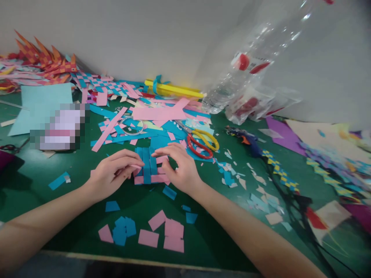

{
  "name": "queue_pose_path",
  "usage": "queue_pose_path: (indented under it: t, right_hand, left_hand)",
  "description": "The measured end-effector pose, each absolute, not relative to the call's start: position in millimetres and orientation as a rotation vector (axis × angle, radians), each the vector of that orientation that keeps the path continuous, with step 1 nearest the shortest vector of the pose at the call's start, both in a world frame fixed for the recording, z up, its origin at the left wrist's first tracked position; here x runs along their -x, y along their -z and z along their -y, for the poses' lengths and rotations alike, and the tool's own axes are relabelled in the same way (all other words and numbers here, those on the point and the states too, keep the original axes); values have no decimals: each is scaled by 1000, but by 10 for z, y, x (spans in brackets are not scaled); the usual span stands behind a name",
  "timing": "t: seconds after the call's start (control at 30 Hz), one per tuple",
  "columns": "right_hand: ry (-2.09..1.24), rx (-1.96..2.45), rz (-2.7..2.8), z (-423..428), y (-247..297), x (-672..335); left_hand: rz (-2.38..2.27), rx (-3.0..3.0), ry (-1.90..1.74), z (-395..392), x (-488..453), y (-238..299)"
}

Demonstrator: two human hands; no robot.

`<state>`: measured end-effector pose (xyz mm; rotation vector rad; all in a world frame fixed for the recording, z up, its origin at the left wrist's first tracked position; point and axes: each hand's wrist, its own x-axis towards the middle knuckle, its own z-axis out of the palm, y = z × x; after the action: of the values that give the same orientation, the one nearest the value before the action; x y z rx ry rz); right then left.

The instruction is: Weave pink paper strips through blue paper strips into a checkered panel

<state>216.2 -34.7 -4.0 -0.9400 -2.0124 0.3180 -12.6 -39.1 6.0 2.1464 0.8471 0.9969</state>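
Observation:
A small weave of blue and pink paper strips (147, 166) lies flat on the table in front of me. Its blue strips run away from me and the pink ones cross them. My left hand (116, 172) is at the weave's left edge, its thumb and fingers closed on the end of a pink paper strip (136, 167). On the other side, my right hand (181, 166) rests with index finger and thumb apart, the index tip touching a blue strip and the thumb by the pink ends. Some of its fingers are hidden.
Scissors (199, 144) with red and yellow handles lie beyond my right hand, near a roll of clear tape (131, 125). Pink and blue scraps (174, 235) lie near the front edge. A plastic bottle (255, 58) leans at the back right; a blurred-out phone-like object (62, 127) lies left.

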Motion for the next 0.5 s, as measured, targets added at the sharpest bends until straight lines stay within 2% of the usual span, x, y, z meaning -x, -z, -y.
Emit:
queue_pose_path:
  t: [0.27, 0.5]
  right_hand:
    - [-360, 1252, 2134, 241, -15, -1939]
    - [-212, 1226, 2165, 193, 173, -1782]
  left_hand:
    - [-883, -2048, -992, 365, 141, -25]
    - [-879, -2059, -980, 345, 125, -18]
